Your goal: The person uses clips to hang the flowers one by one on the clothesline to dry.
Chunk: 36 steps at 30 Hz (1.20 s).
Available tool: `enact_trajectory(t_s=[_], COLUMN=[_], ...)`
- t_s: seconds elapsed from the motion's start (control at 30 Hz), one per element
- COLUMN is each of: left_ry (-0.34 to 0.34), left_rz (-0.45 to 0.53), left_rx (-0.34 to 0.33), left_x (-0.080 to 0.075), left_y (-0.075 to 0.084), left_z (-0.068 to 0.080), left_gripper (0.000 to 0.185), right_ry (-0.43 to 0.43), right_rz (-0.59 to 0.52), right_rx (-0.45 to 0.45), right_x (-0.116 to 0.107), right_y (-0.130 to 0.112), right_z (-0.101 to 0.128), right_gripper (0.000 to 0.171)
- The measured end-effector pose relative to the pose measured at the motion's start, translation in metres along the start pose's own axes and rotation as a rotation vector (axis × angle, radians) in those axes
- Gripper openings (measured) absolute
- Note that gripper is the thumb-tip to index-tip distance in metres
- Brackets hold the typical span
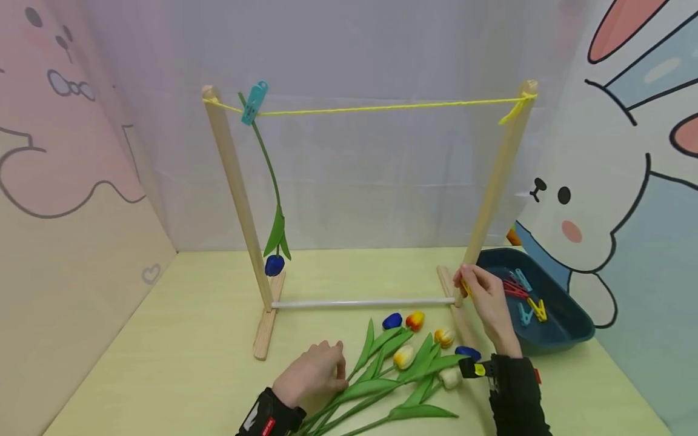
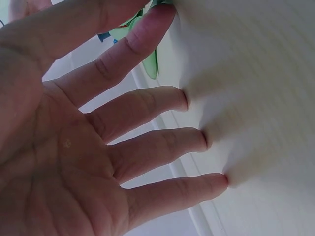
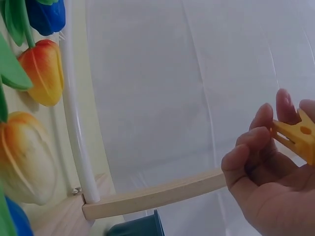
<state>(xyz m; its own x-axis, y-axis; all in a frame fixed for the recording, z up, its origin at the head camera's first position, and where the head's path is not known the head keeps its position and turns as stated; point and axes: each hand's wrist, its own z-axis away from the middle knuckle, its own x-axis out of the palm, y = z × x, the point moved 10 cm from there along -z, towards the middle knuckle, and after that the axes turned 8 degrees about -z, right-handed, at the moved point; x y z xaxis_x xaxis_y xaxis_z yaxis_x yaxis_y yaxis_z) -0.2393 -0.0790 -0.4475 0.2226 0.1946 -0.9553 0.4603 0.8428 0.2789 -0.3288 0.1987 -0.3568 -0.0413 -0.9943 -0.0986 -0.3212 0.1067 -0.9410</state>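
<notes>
My right hand (image 1: 485, 303) pinches a yellow clothespin (image 3: 298, 135) between thumb and fingers, in front of the frame's right post (image 1: 498, 175). My left hand (image 1: 315, 370) rests over the table beside the tulip stems, its fingers extended and several fingertips on the tabletop in the left wrist view; its thumb and index finger are nearest the green stems. The pile of artificial tulips (image 1: 382, 384) has blue, white, and yellow-orange heads. A blue tulip (image 1: 274, 265) hangs head down from the yellow string (image 1: 382, 109), clipped by a teal clothespin (image 1: 254, 103).
A dark blue basin (image 1: 567, 321) at the right holds red, blue and yellow clothespins (image 1: 523, 290). The wooden frame's left post (image 1: 234, 194) and right post are joined low by a white rod (image 1: 360, 302). Decorated panels (image 1: 611, 200) border the table (image 1: 180, 315).
</notes>
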Motion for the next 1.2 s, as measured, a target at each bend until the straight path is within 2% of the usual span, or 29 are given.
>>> enact_trajectory(t_s=[0.2,0.4,0.7,0.8,0.93,1.07,1.2], left_ry=[0.057,0.028,-0.009,-0.001,0.016,0.034,0.045], left_rz=[-0.015,0.01,0.034,0.03,0.013,-0.002,-0.013], left_rx=[0.032,0.005,-0.02,-0.013,-0.001,-0.003,-0.013], left_x=[-0.0021,-0.0004,0.0001,-0.001,-0.0029,-0.0042,-0.0047], left_y=[-0.0006,-0.0035,-0.0061,-0.006,-0.0054,-0.0047,-0.0051], left_z=[0.0033,0.0048,0.0039,0.0032,0.0029,0.0031,0.0027], left_gripper=[0.016,0.02,0.019,0.02,0.02,0.022,0.024], right_ry=[0.004,-0.001,0.004,0.009,0.022,0.038,0.031], right_rz=[-0.026,-0.064,-0.128,-0.134,-0.195,-0.263,-0.28], right_rx=[0.008,-0.018,-0.047,-0.063,-0.076,-0.057,-0.033], right_x=[-0.0008,-0.0013,-0.0033,-0.0035,-0.0041,-0.0053,-0.0045], right_y=[0.002,0.0007,-0.0004,-0.0018,-0.0024,-0.0005,0.0007], right_z=[0.0016,0.0023,0.0034,0.0033,0.0027,0.0024,0.002], right_gripper=[0.04,0.033,0.033,0.032,0.033,0.036,0.039])
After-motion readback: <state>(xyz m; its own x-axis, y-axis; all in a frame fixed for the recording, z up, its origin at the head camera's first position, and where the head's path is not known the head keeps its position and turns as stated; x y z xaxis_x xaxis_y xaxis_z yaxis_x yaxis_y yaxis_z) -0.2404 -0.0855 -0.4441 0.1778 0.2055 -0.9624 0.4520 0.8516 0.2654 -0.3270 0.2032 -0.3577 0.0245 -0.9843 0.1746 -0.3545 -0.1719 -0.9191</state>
